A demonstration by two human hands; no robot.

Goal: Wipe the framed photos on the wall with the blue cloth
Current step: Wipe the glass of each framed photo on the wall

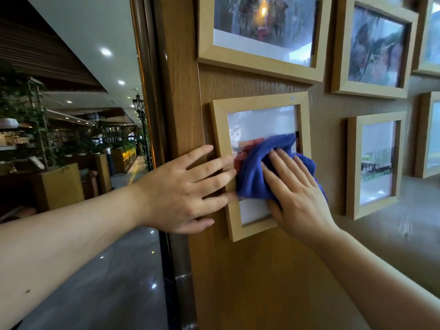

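At far left a long hall recedes, with potted plants (35, 120), ceiling lights and a glossy floor (114, 282). A dark door edge (152, 91) runs down next to it, and right of that stands the wooden wall (262, 282) that carries the frames. The left hand (181, 186) lies flat against the wall with its fingers (214, 163) spread wide, holding nothing; the fingertips reach onto the left rail of the lower frame (262, 101), and the thumb rests on the wood below them. This frame hangs slightly tilted, light wood with a small sticker on its top rail, and its glass shows pale glare above and a strip of white mat at the bottom. The cloth (252, 177), blue and bunched, sits on the glass over the middle of the photo, just touching the left hand's fingertips. The right hand (300, 198) presses the cloth from the right, palm down, fingers loosely apart and laid over the folds rather than curled round them; the cloth bulges out past its knuckles toward the frame's right rail. Above hangs a bigger frame (257, 63) with a dim photo and a bright reflected spot. Further right are a square frame (371, 91) up high and a tall frame (352, 167) below it, both well apart from the hands. At the right edge, two more frames are cut off.
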